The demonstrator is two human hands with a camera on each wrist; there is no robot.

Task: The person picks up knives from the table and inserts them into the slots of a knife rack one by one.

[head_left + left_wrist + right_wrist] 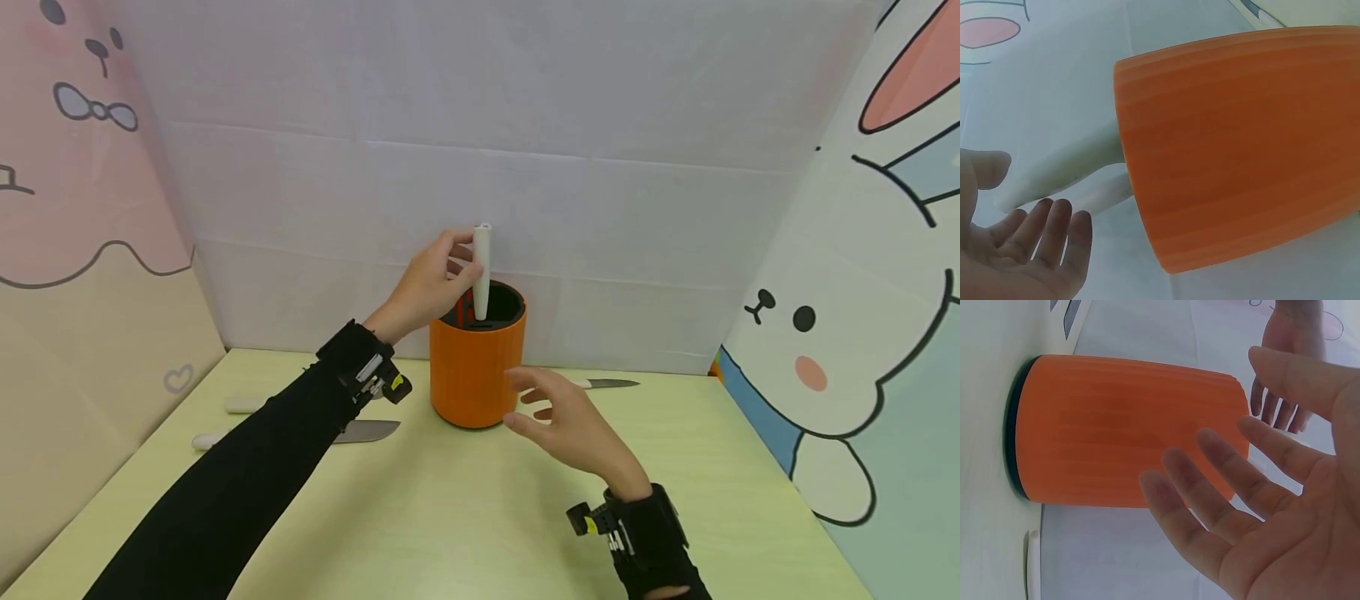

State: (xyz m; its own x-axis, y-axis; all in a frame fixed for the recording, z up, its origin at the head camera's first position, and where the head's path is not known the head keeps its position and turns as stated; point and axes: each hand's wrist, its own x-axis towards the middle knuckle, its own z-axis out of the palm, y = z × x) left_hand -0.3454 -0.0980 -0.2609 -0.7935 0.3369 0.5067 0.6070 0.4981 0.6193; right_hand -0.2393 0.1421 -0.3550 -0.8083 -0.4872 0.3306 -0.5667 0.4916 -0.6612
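An orange knife holder point(477, 375) stands upright on the table, its dark inside open at the top. A white knife handle point(482, 271) rises out of it. My left hand point(429, 279) is up at this handle, with thumb and fingers spread. In the left wrist view a gap shows between thumb and fingers, and two pale handles point(1063, 164) stick out of the holder. My right hand point(573, 421) hovers by the holder's right side, fingers loosely bent and holding nothing. The right wrist view shows its fingers point(1191, 481) overlapping the holder's wall.
A large knife point(371, 431) lies left of the holder, partly behind my left sleeve, near another white handle point(243, 405). To the right, a small knife point(613, 383) lies near the table's back edge. A pale wall covering point(637, 250) rises behind the table, with cartoon-printed sheets on both sides.
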